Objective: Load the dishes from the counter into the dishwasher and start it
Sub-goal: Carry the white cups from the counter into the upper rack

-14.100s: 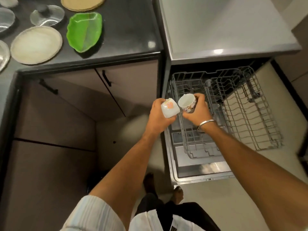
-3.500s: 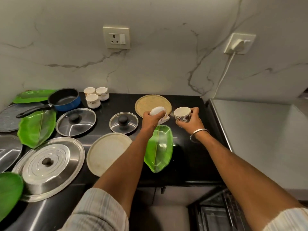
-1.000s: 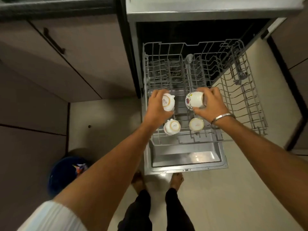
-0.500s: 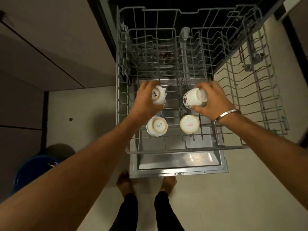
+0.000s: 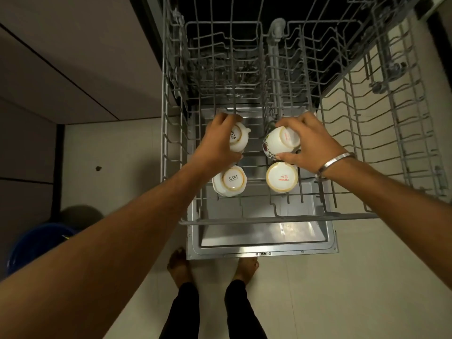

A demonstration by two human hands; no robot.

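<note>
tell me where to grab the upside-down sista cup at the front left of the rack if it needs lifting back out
Take the SISTA cup from above, with a grip across its side walls just below the raised foot ring. It sits mouth down in the dishwasher rack, so only the base and outer wall are reachable. Approach from the front: the left hand holding another cup hangs just behind it.

Seen from above: left hand [image 5: 217, 145] gripping an upturned white cup [image 5: 238, 140], right hand [image 5: 308, 145] gripping an upturned floral cup [image 5: 278, 144], both over the pulled-out upper rack [image 5: 281, 220]. Just nearer, two cups resting base-up in the rack: one marked SISTA [image 5: 230, 182], one with red print [image 5: 281, 177]. Bare feet [image 5: 179, 267] below the open dishwasher door [image 5: 264, 250].
</note>
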